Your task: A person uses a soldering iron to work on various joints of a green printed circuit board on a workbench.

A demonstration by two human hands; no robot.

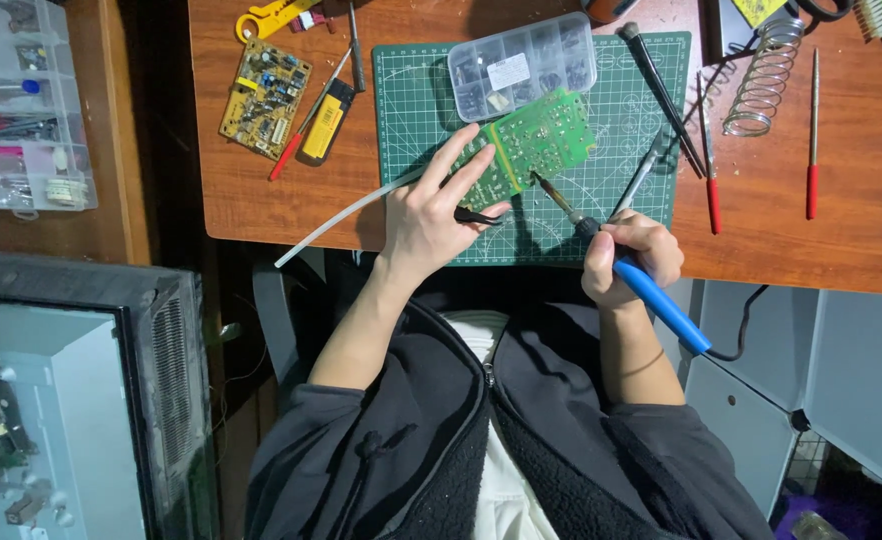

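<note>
A green circuit board (533, 146) lies tilted on a green cutting mat (411, 110) near the middle of a reddish wooden desk (841, 230), seen from above. The person's left hand (431, 215) rests on the board's near left edge, fingers spread over it and pressing it down; a small black tool under the thumb is partly hidden, so whether it is gripped cannot be told. The right hand (629, 258) is closed around the blue handle of a soldering iron (621, 262), whose thin tip touches the board's lower edge.

A white tube (336, 222) runs diagonally from under the left hand off the desk's front edge. Just behind the board, touching its far edge, sits a clear plastic compartment box (523, 62) of small parts. To the right of the mat lie slim red-handled files (811, 140) and a metal coil spring (766, 80). To the left lie a tan circuit board (265, 98) and a yellow and black tool (325, 122). Farther left, off the desk, stands a clear parts organiser (23, 110).
</note>
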